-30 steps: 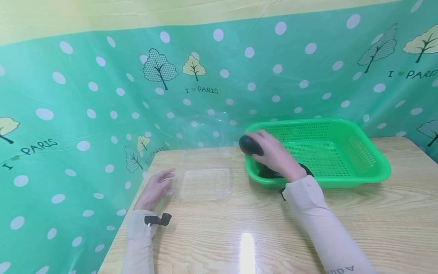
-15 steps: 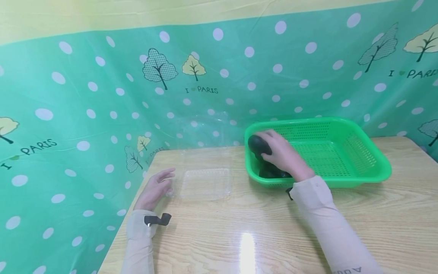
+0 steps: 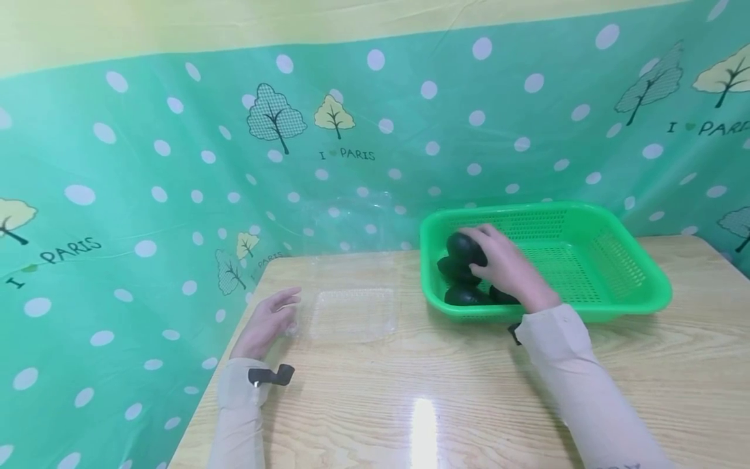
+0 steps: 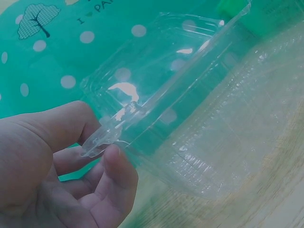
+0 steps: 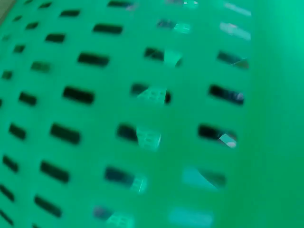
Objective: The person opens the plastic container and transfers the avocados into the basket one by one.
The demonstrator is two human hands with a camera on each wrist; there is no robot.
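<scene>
My right hand (image 3: 500, 260) grips a dark oval avocado (image 3: 465, 247) inside the left end of the green basket (image 3: 638, 280). Under and beside it lie more dark avocados (image 3: 465, 296), partly covered by the hand. My left hand (image 3: 266, 326) is at the left edge of a clear plastic clamshell container (image 3: 351, 319), whose lid stands raised at the back. In the left wrist view, the left thumb and a finger (image 4: 118, 175) pinch the container's hinge corner (image 4: 107, 137). Only the basket's slotted wall (image 5: 156, 109) fills the right wrist view; the right hand is hidden there.
Both basket and container stand on a light wooden table (image 3: 375, 397). Close behind hangs a green dotted cloth (image 3: 351, 163) with printed trees. A black camera mount (image 3: 271, 376) sits on the left wrist.
My right hand has carried the avocado rightward, from over the basket's left rim to above the other avocados, which show more now. The left hand has stayed in place.
</scene>
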